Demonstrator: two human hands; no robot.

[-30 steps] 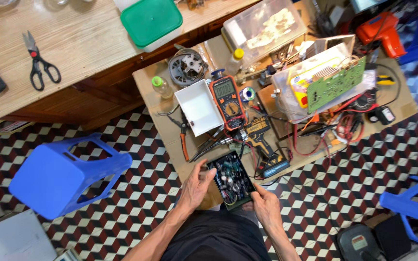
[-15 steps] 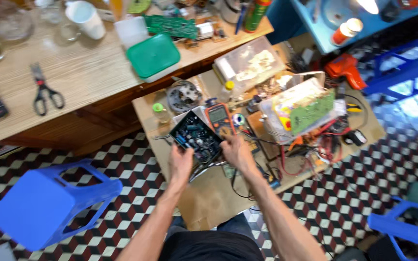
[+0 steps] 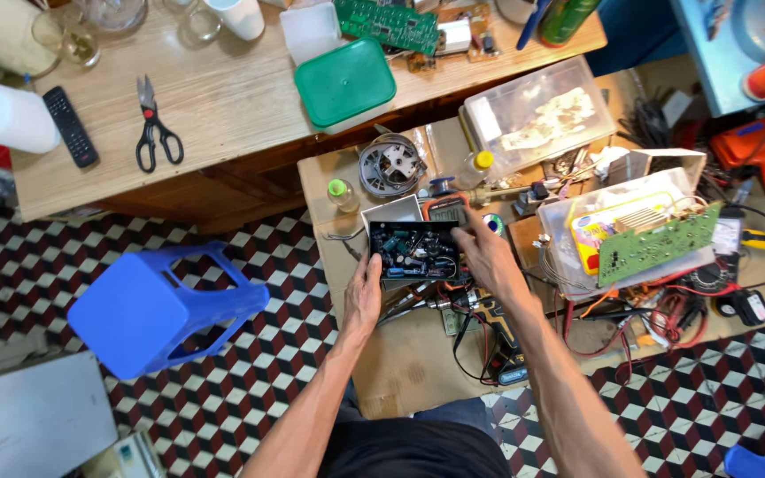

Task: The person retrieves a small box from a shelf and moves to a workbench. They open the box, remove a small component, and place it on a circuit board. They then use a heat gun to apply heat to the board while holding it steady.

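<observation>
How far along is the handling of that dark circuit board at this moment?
Done: dark circuit board rests on the cluttered low table, over a white box. In hand: left hand and right hand grip its ends. Left: the orange multimeter beside it lies untouched.

Scissors beside remote — green lid, blue stool.

Head camera looks steeply down — workbench well below.
</observation>
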